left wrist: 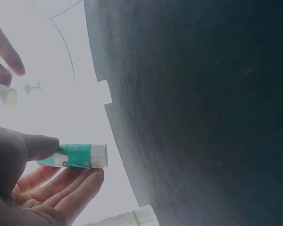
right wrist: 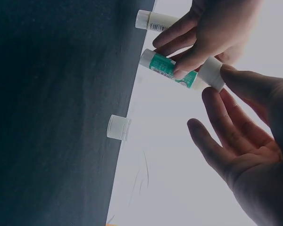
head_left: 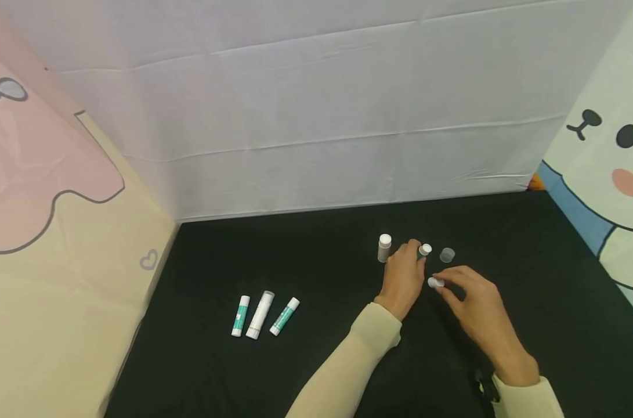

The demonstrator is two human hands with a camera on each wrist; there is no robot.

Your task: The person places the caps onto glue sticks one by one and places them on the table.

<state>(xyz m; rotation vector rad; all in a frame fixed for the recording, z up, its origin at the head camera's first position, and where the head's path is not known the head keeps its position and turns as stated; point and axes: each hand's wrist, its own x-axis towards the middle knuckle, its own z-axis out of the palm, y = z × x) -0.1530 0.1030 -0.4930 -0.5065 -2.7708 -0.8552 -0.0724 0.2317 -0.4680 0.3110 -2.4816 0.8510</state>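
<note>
My left hand (head_left: 401,277) grips a green-labelled glue stick (right wrist: 170,67) between thumb and fingers. It stands upright, its white top showing past the fingers in the head view. Just to the right, my right hand (head_left: 475,305) pinches a small white cap (head_left: 435,283) between thumb and index finger. That cap is off to the side of the glue stick's top in the head view and overlaps it in the right wrist view. A larger white glue stick (head_left: 384,248) stands upright left of my left hand. Behind my right hand, a translucent cap (head_left: 447,255) sits on the black table.
At the left of the black table (head_left: 201,371) lie two green-and-white glue sticks (head_left: 240,316) (head_left: 284,317), with a larger white one (head_left: 260,314) between them. A white cloth wall (head_left: 295,116) closes off the back, and printed panels (head_left: 608,191) stand at the sides.
</note>
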